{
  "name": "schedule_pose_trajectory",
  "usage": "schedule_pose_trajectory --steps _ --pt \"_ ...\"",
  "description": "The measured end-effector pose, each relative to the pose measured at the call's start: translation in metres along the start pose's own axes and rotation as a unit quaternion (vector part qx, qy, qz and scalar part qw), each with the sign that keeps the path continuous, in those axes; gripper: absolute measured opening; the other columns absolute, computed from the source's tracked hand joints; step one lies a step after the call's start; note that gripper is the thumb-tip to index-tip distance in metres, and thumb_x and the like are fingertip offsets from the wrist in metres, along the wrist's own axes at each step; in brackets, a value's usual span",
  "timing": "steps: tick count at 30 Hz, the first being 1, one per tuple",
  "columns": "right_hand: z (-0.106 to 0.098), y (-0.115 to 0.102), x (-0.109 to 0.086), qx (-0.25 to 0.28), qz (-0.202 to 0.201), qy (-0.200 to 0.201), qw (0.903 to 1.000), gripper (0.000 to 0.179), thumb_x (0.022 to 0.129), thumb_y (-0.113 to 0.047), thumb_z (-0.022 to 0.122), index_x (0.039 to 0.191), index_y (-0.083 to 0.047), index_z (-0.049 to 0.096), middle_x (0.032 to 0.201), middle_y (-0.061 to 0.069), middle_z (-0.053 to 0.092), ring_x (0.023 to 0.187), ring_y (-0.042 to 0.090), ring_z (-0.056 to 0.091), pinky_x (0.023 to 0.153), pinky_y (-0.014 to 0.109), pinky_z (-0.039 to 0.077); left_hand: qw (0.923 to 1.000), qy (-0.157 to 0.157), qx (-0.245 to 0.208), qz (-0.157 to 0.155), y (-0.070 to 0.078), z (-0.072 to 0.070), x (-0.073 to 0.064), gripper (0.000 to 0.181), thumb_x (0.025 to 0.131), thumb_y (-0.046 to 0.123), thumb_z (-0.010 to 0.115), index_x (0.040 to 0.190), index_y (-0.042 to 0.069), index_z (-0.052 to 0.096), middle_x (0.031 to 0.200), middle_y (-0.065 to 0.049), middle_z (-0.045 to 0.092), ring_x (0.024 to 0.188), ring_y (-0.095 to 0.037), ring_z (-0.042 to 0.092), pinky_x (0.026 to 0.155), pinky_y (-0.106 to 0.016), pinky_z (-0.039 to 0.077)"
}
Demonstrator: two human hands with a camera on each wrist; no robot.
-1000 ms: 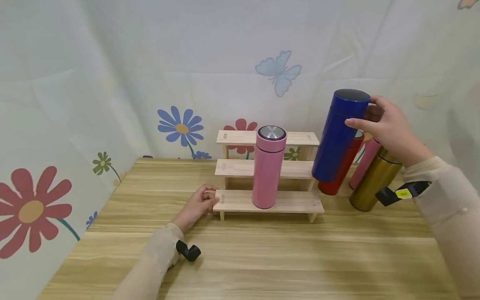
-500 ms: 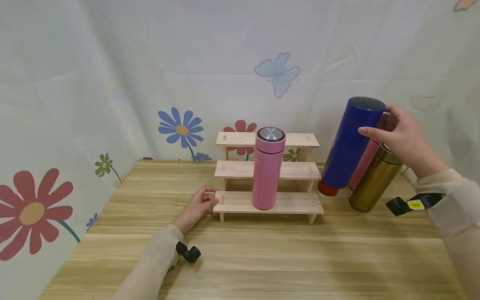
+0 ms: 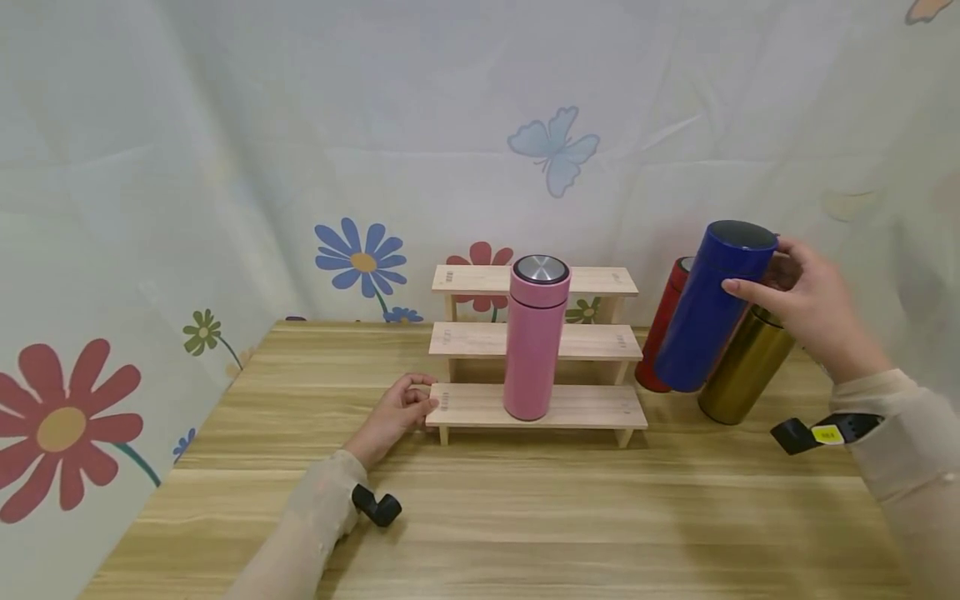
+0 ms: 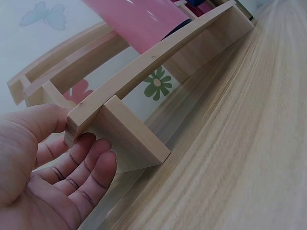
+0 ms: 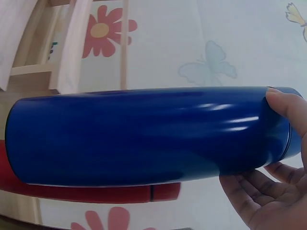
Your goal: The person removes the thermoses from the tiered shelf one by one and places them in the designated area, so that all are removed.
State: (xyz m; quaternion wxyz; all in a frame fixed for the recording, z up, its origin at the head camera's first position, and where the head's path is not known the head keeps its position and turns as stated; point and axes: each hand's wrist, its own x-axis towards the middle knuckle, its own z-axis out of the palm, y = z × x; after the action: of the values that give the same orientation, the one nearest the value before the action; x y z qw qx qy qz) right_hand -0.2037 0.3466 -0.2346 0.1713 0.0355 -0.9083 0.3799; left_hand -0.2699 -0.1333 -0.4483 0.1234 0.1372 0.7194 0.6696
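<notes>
My right hand (image 3: 817, 312) grips a blue thermos bottle (image 3: 708, 312) near its dark-topped lid, thumb on the near side and fingers behind. The bottle leans slightly, its base low between a red thermos bottle (image 3: 660, 333) and a gold thermos bottle (image 3: 746, 367). In the right wrist view the blue bottle (image 5: 144, 136) overlaps the red one (image 5: 96, 191). My left hand (image 3: 393, 412) pinches the left end of the lowest board of a three-tier wooden stand (image 3: 457, 404). In the left wrist view, thumb and fingers meet that board's corner (image 4: 79, 115). A pink thermos bottle (image 3: 534, 350) stands upright on the lowest tier.
The stand's middle board (image 3: 465, 337) and top board (image 3: 472, 277) rise behind the pink bottle. A wood-grain table (image 3: 525, 508) lies beneath everything. At its back edge hangs a pale curtain (image 3: 420, 125) with printed flowers and a butterfly.
My right hand has carried the blue bottle rightward, then lower. More of the red bottle shows now, while the second pink bottle behind has become hidden. My left hand stays on the stand.
</notes>
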Motion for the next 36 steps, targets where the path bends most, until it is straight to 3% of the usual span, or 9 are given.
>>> schedule_pose_trajectory --steps 13,19,22,24,26,36 --pt "0.030 0.022 -0.011 0.008 0.021 -0.009 0.9997 0.077 0.092 -0.037 0.063 0.149 -0.003 0.024 0.133 0.020 0.049 0.089 -0.018 0.046 0.071 -0.001 0.040 1.0000 0.002 -0.001 -0.005 -0.004 -0.002 0.000 0.041 0.096 0.008 0.056 0.132 -0.003 0.040 0.088 0.000 0.058 0.068 -0.009 0.054 0.064 -0.024 0.053" --pt "0.041 0.030 -0.014 0.006 0.041 -0.017 0.9990 0.082 0.092 -0.041 0.062 0.151 -0.004 0.020 0.138 0.025 0.046 0.093 -0.014 0.044 0.072 -0.001 0.039 1.0000 0.001 -0.001 -0.001 -0.005 -0.003 0.000 0.041 0.096 0.009 0.057 0.131 -0.003 0.039 0.088 0.001 0.058 0.068 -0.009 0.053 0.064 -0.024 0.053" --pt "0.046 0.034 -0.014 0.008 0.049 -0.018 0.9986 0.082 0.092 -0.041 0.062 0.151 -0.003 0.020 0.141 0.026 0.044 0.110 0.010 0.056 0.092 0.021 0.051 1.0000 0.001 0.003 -0.001 -0.005 -0.003 0.000 0.041 0.096 0.009 0.056 0.131 -0.003 0.040 0.088 0.001 0.058 0.068 -0.009 0.054 0.064 -0.024 0.052" --pt "0.049 0.036 -0.014 0.012 0.053 -0.016 0.9984 0.083 0.091 -0.041 0.062 0.151 -0.003 0.019 0.142 0.028 0.043 0.121 0.029 0.053 0.101 0.042 0.047 1.0000 0.001 0.003 -0.001 -0.005 -0.003 0.000 0.041 0.096 0.009 0.056 0.132 -0.003 0.040 0.088 0.001 0.058 0.067 -0.009 0.054 0.064 -0.024 0.052" --pt "0.053 0.037 -0.014 0.015 0.053 -0.014 0.9984 0.084 0.092 -0.040 0.063 0.151 -0.001 0.018 0.142 0.030 0.041 0.126 0.045 0.045 0.102 0.061 0.037 1.0000 0.000 0.001 0.000 -0.004 -0.003 0.000 0.041 0.096 0.010 0.056 0.132 -0.003 0.040 0.088 0.000 0.058 0.067 -0.009 0.054 0.064 -0.024 0.052" --pt "0.065 0.046 -0.016 0.031 0.060 -0.015 0.9976 0.083 0.091 -0.040 0.063 0.150 -0.001 0.019 0.140 0.030 0.043 0.125 0.044 0.046 0.103 0.062 0.037 1.0000 -0.003 -0.009 0.000 -0.004 -0.003 0.001 0.042 0.096 0.009 0.056 0.132 -0.003 0.038 0.088 0.001 0.058 0.067 -0.009 0.053 0.065 -0.026 0.055"
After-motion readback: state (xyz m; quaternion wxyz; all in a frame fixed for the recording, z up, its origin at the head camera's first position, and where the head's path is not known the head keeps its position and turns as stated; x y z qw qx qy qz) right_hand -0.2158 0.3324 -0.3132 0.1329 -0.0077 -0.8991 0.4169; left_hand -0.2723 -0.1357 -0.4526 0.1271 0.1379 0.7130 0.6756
